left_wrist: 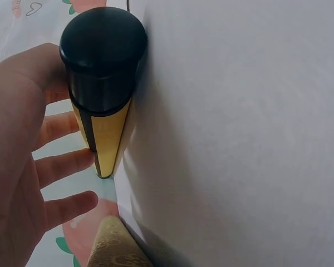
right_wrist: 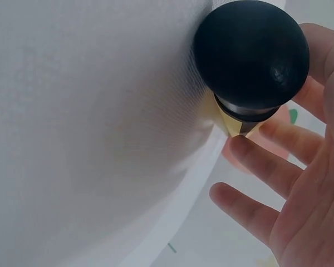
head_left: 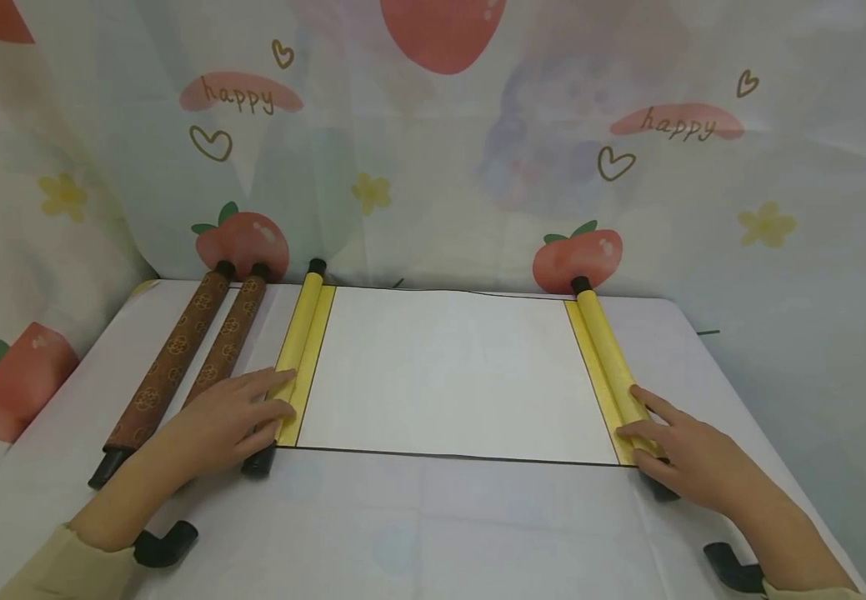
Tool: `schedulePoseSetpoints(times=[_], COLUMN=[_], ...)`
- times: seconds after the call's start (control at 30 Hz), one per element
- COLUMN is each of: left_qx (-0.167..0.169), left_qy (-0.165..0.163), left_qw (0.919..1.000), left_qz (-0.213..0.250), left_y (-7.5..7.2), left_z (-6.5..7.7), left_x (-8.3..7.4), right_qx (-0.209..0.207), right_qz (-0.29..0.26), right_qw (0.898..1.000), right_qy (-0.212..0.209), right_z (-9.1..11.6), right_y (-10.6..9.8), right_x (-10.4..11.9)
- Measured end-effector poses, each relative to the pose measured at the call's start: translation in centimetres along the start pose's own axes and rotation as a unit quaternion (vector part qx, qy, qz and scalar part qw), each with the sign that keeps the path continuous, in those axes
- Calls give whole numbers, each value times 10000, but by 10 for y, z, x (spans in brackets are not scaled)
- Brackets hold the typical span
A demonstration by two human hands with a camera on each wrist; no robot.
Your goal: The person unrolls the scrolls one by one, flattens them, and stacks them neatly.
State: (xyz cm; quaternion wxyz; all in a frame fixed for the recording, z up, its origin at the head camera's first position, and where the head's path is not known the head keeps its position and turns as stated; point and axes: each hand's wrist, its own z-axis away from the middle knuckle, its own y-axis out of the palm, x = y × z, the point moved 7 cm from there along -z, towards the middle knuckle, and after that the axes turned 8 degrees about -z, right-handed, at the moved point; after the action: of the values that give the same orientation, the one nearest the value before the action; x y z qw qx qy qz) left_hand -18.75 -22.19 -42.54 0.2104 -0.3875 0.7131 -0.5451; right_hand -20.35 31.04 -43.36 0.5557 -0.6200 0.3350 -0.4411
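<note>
A hanging scroll lies unrolled on the white table, its blank white paper (head_left: 448,375) facing up between two yellow rolled ends with black knobs. My left hand (head_left: 218,421) rests on the left yellow roll (head_left: 301,321), fingers spread and fairly straight across it. On the right yellow roll (head_left: 607,342) lies my right hand (head_left: 703,458), its fingers likewise extended. The left wrist view shows the roll's near black knob (left_wrist: 103,61) beside the thumb. From the right wrist, another black knob (right_wrist: 250,55) appears close up, with the fingers reaching along the roll behind it.
Two brown patterned rolled scrolls lie left of the paper: an outer one (head_left: 173,354) and an inner one (head_left: 233,329) partly under my left hand. A printed cloth (head_left: 433,167) hangs behind the table. Black curved pieces (head_left: 166,546) sit at both wrists.
</note>
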Motion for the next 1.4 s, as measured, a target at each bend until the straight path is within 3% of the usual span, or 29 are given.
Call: schedulePoseSetpoints(times=[0.2,1.1,1.4], left_qx=[83,-193,245], left_qy=[-43,72,-67], left_qw=[10000,9997,9996], left_qz=[-18,115,110], left_y=[-1,0,1], left_z=[2,8,10], left_x=[1,3,-1], right_qx=[100,125,-26], right_qz=[47,-21,-52], right_qw=[9999,9998,10000], right_qy=[124,163,-67], right_z=[0,4,-3], right_y=[0,0,-9], right_x=[-2,-8,14])
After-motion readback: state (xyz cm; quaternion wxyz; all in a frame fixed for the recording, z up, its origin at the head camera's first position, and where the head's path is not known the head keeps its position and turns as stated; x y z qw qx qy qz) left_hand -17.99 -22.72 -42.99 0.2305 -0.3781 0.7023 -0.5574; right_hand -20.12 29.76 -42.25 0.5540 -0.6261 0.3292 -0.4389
